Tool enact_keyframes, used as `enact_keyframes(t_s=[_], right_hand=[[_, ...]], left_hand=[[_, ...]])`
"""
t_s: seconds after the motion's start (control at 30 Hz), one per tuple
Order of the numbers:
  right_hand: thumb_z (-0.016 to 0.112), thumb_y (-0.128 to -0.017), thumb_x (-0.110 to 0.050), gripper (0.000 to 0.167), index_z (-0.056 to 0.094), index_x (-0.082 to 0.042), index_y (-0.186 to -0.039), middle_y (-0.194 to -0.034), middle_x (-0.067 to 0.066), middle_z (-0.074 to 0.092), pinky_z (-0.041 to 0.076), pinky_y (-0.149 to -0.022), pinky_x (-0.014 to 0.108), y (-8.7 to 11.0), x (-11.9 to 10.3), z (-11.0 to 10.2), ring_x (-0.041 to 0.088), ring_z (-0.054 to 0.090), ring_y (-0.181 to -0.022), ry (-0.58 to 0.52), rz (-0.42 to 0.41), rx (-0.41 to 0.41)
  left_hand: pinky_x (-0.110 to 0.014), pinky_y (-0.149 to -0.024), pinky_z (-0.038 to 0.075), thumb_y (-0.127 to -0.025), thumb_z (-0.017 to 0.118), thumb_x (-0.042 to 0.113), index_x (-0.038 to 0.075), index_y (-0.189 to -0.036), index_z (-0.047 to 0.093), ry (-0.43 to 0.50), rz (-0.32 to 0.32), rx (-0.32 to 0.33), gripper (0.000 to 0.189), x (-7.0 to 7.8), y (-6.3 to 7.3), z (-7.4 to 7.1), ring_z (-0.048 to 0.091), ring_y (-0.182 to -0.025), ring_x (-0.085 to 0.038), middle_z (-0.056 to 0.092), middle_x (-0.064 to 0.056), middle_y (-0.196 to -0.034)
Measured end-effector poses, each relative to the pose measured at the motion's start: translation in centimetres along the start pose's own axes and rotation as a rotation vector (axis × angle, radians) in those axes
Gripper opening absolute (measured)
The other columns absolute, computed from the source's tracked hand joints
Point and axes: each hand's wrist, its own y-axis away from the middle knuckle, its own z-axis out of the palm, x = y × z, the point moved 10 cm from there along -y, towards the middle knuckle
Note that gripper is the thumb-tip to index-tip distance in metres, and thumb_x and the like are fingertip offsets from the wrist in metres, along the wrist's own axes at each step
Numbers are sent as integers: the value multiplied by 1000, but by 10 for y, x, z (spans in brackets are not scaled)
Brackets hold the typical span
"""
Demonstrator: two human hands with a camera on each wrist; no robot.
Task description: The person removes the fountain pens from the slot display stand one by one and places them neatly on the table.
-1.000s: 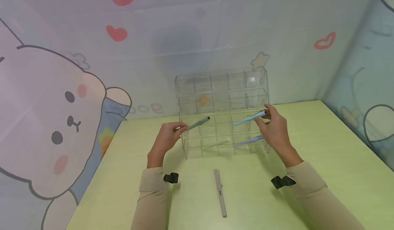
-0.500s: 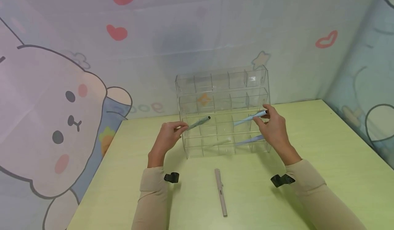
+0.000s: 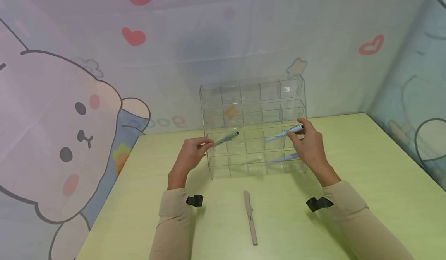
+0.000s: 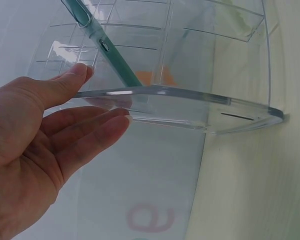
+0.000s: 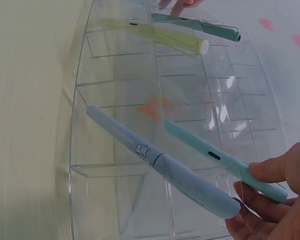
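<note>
A clear tiered pen rack stands on the table. At its left side my left hand grips the side panel between thumb and fingers. A dark green pen slants in a compartment there, its lower end close to the left fingertips. On the other side, my right hand pinches the cap end of a light blue pen, whose far end lies in a compartment one tier above the bottom. Just below it, a periwinkle pen rests in the bottom tier. A pale yellow-green pen lies further left there.
A beige pen lies on the pale green table in front of the rack. Behind stands a printed backdrop, close to the rack's back, and another backdrop panel bounds the right side.
</note>
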Motion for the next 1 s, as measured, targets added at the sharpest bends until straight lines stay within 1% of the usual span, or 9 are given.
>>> enact_keyframes(t_s=[0.23,0.4,0.47,0.6,0.7,0.87,1.0], right_hand=[[64,-99,-9,50,45,10,-141,-109,29,67,57,-82,54,-3,-4,-3,43,65,-103,-17,-7,8],[63,-100,-12,49,46,8,-141,-110,28,67,57,-82,54,-1,-2,-3,43,65,-103,-29,25,2],[64,-100,-13,49,46,8,-141,-109,27,68,56,-82,55,0,-1,-4,43,66,-102,-29,26,9],[66,-98,-10,48,48,10,-138,-105,26,70,54,-82,55,1,-2,-8,43,66,-102,-34,-10,43],[68,-96,-8,47,49,10,-136,-103,25,71,52,-86,56,0,-5,-11,43,67,-101,-34,-36,71],[71,-94,-9,46,52,8,-133,-101,24,72,50,-92,57,-1,-8,-18,42,68,-100,-48,-33,110],[71,-94,-10,43,56,7,-130,-100,23,72,48,-93,54,0,-11,-26,39,68,-98,-77,-15,147]], left_hand=[[-33,-73,61,-100,64,14,8,-113,76,7,-19,-10,19,0,-3,-1,73,-93,-25,72,-12,-113],[-32,-73,61,-101,63,15,9,-113,76,3,-33,-13,19,-3,-2,1,73,-92,-24,72,-11,-112],[-32,-72,61,-101,63,15,9,-113,76,4,-36,-17,19,-4,-1,2,73,-92,-25,72,-11,-111],[-32,-72,61,-100,63,14,8,-112,76,3,-35,-21,19,-4,0,4,73,-92,-26,73,-11,-110],[-32,-72,61,-100,64,15,8,-112,76,-2,-37,-17,18,-3,0,3,73,-92,-25,73,-11,-110],[-32,-73,61,-100,64,14,8,-113,76,-3,-42,-17,19,-3,1,2,73,-93,-25,73,-11,-111],[-32,-72,61,-100,64,13,8,-112,76,-2,-35,-13,18,-3,1,2,73,-92,-24,73,-11,-110]])
